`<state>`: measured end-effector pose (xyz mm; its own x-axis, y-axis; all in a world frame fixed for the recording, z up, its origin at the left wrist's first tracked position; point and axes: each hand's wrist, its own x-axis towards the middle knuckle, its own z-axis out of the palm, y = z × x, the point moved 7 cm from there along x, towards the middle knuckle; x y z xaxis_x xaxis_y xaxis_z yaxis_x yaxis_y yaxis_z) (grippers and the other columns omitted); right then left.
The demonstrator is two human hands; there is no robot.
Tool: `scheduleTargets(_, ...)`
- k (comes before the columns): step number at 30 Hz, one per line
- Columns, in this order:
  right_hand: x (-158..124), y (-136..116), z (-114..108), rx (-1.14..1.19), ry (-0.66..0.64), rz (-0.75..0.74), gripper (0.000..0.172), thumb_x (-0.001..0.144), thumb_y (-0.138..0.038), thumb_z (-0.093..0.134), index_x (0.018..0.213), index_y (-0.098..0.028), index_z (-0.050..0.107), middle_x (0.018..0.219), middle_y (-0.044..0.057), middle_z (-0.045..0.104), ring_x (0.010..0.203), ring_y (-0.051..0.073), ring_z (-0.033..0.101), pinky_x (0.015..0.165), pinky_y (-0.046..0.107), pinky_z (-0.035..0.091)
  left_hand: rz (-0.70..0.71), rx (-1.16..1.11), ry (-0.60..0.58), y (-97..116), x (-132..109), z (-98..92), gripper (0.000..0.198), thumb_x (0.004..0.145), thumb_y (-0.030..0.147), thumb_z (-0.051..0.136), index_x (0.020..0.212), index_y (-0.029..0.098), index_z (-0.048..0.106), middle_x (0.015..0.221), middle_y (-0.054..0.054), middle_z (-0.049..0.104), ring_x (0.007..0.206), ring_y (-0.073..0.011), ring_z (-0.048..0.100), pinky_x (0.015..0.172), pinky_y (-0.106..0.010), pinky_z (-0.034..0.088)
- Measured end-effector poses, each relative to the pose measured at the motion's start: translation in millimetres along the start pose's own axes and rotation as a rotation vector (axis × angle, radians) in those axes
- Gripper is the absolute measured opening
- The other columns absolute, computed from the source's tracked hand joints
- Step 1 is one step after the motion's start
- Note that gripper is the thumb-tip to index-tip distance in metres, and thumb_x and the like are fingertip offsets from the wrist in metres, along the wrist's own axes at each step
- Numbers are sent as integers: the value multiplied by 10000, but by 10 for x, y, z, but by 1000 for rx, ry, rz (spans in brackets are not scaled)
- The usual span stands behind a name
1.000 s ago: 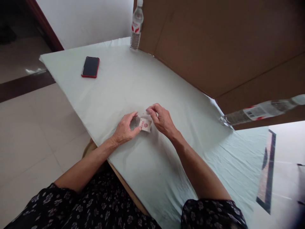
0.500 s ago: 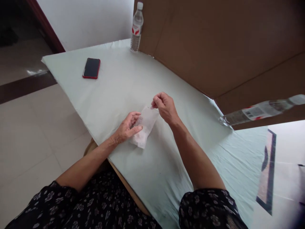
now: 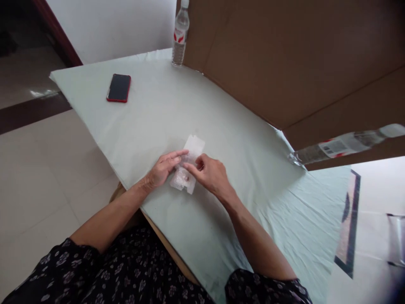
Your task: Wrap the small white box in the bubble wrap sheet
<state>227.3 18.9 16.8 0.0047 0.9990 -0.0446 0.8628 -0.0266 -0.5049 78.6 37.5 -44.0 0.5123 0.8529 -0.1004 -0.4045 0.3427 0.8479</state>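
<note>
A cardboard sheet [image 3: 284,50] stands along the far side of the cloth-covered desk [image 3: 152,109]. One bottle [image 3: 341,145] is at its right end, another [image 3: 179,36] at its far end. The left hand [image 3: 163,169] lies with flat, spread fingers on a clear bag [image 3: 193,145] near the front edge. The right hand [image 3: 211,174] presses fingertips on the bag's middle; whether it pinches, I cannot tell. A phone [image 3: 119,88] lies well apart.

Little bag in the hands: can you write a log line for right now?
left hand: holding little bag | right hand: fingertips on it | bag: lying on table
</note>
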Motion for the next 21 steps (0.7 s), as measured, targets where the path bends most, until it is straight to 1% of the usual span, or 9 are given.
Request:
scheduleTargets(3, 32, 48, 98, 4, 29, 43, 283, 849, -475, 617, 748, -215, 566, 685, 19, 621, 641, 185, 552, 627, 310, 345, 35, -72, -30, 53, 0, 27, 541, 781, 494, 746, 1202, 154, 726, 1119, -118, 751, 992, -274, 702, 855, -378, 539)
scheduleTargets(5, 83, 140, 76, 197, 91, 43, 232, 865, -375, 534, 693, -220, 540, 646, 2, 574, 626, 167, 516, 632, 304, 355, 75, -79, 2, 91, 9, -5, 529, 766, 487, 752, 1170, 146, 737, 1110, -122, 756, 1042, -278, 698, 903, -376, 528)
scheduleTargets(7, 104, 276, 34, 503, 151, 57, 241, 854, -367, 513, 660, -224, 525, 629, -14, 543, 622, 153, 494, 630, 290, 372, 103, -36, 57, 109, 24, -62, 524, 762, 479, 747, 1167, 146, 731, 1121, -123, 754, 1075, -279, 689, 941, -384, 517)
scheduleTargets(10, 77, 467, 67, 922, 152, 144, 226, 792, -423, 606, 690, -225, 569, 654, -25, 578, 633, 147, 511, 636, 279, 401, 167, 172, 180, 145, 35, -169, 536, 761, 458, 754, 1206, 163, 700, 1215, -125, 714, 1144, -278, 659, 991, -398, 500)
scheduleTargets(12, 52, 511, 153, 1074, 95, 200, 225, 746, -440, 671, 725, -225, 608, 684, -22, 627, 648, 153, 549, 653, 283, 422, 279, 381, 271, 228, 10, -213, 544, 752, 454, 765, 1216, 179, 687, 1339, -134, 638, 1212, -281, 615, 996, -394, 497)
scheduleTargets(14, 49, 489, 253, 1162, 21, 231, 256, 715, -466, 711, 760, -226, 634, 711, -11, 668, 677, 173, 599, 675, 297, 449, 411, 577, 321, 328, -37, -197, 528, 760, 464, 750, 1208, 192, 683, 1410, -141, 564, 1227, -275, 593, 963, -385, 513)
scheduleTargets(17, 85, 396, 357, 1238, -52, 236, 313, 685, -498, 761, 795, -230, 642, 762, 3, 717, 729, 200, 656, 737, 329, 494, 506, 821, 321, 408, -78, -119, 514, 740, 466, 759, 1174, 199, 689, 1311, -131, 597, 1099, -242, 626, 884, -366, 541)
scheduleTargets(19, 114, 339, 375, 1262, -53, 223, 341, 670, -509, 791, 776, -235, 620, 771, 1, 730, 734, 202, 669, 754, 339, 508, 493, 940, 321, 416, -66, -94, 484, 702, 418, 783, 1123, 193, 706, 1173, -107, 652, 1012, -225, 640, 883, -367, 547)
scheduleTargets(21, 132, 302, 364, 1267, -39, 195, 362, 675, -523, 800, 755, -237, 593, 769, 1, 736, 740, 201, 679, 757, 340, 514, 450, 960, 359, 416, -39, -128, 352, 717, 347, 742, 1026, 180, 725, 1032, -78, 692, 945, -208, 654, 893, -363, 546)
